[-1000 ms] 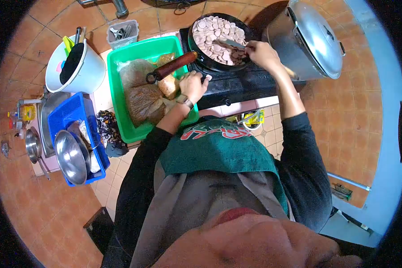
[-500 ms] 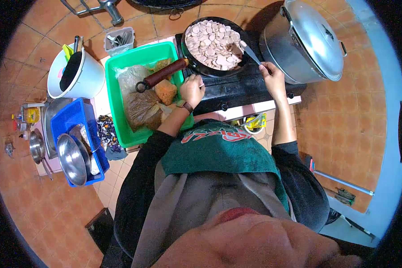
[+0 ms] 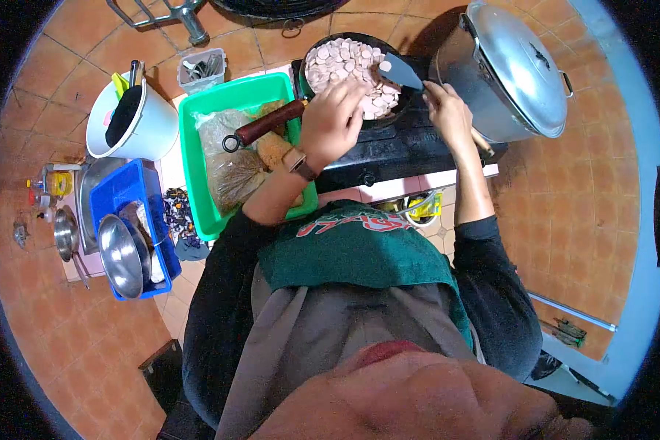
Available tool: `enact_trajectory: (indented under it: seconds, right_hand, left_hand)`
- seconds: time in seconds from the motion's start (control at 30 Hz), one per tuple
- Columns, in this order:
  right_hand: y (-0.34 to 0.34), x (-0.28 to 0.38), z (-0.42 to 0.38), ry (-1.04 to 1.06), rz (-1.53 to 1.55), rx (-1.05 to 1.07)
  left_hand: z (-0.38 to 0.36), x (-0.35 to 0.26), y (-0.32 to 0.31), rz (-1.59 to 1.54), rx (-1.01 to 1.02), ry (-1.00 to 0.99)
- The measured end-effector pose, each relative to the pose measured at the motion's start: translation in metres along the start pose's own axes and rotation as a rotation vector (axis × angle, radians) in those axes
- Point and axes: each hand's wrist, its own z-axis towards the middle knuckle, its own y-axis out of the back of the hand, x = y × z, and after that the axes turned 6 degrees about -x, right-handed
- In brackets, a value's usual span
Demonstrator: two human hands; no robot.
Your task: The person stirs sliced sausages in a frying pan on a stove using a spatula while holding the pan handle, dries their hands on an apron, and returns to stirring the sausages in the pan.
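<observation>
A dark frying pan (image 3: 405, 110) on the stove holds many pale round slices (image 3: 345, 62), perhaps sausage. My right hand (image 3: 449, 111) is closed on a spatula (image 3: 402, 72), whose flat grey blade is tilted over the pan's right side with one slice on it. What looks like its wooden handle end shows by my wrist. My left hand (image 3: 334, 121) is raised over the pan's near left edge, fingers stretched out and holding nothing I can see. The pan's brown handle (image 3: 271, 122) juts left above the green tray (image 3: 192, 176), which contains bagged brown and orange food.
A large lidded metal pot (image 3: 484, 88) stands at the right of the black stove (image 3: 389, 150). To the left are a white bucket (image 3: 158, 121), a blue basin (image 3: 154, 227) with metal bowls, and a small clear container (image 3: 200, 71).
My left hand has risen from the stove's front left to over the pan, its fingers opening. The spatula blade has moved up and left and turned its flat side, now carrying a slice.
</observation>
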Motion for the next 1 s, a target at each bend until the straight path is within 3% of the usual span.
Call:
enact_trajectory:
  seconds: [0.07,0.13,0.2,0.23,0.3,0.33,0.4,0.47,0.5,0.57,0.63,0.7,0.87,1.0]
  right_hand:
    - [-0.002,-0.003,0.011,0.006,-0.086,-0.005]
    - [-0.008,-0.014,0.025,0.142,-0.23,-0.039]
    - [-0.012,-0.016,0.039,0.188,-0.306,-0.074]
    - [-0.014,-0.017,0.046,0.254,-0.389,-0.081]
    - [-0.018,-0.015,0.062,0.379,-0.505,-0.077]
    - [-0.023,-0.014,0.069,0.381,-0.505,-0.076]
    - [-0.036,-0.01,0.084,0.482,-0.601,-0.029]
    - [-0.059,-0.005,0.095,0.475,-0.618,0.01]
    - [-0.071,-0.002,0.099,0.477,-0.61,0.156]
    - [-0.081,0.01,0.1,0.406,-0.536,0.373]
    - [-0.079,0.023,0.097,0.397,-0.47,0.393]
    - [-0.064,0.043,0.089,0.424,-0.364,0.419]
    - [-0.05,0.059,0.064,0.563,-0.298,0.402]
    - [-0.03,0.045,0.085,0.539,-0.46,0.367]
  left_hand:
    - [-0.031,0.0,0.015,-0.23,0.117,0.11]
    - [-0.075,0.013,0.03,-0.381,0.382,0.435]
    - [-0.124,0.032,0.044,-0.454,0.391,0.895]
    - [-0.131,0.039,0.049,-0.453,0.391,0.892]
    - [-0.133,0.045,0.06,-0.652,-0.252,0.924]
    - [-0.131,0.051,0.063,-0.652,-0.254,0.925]
    - [-0.094,0.056,0.074,-0.924,-0.533,0.744]
    - [-0.064,0.054,0.083,-1.024,-0.498,0.724]
    - [-0.056,0.056,0.084,-1.125,-0.457,0.702]
    - [-0.064,0.069,0.079,-1.022,-0.356,0.609]
    - [-0.073,0.081,0.076,-0.918,-0.259,0.512]
    - [-0.067,0.076,0.077,-0.992,-0.314,0.665]
    - [-0.063,0.072,0.08,-0.909,-0.296,0.653]
    - [-0.067,0.079,0.077,-0.885,-0.285,0.549]
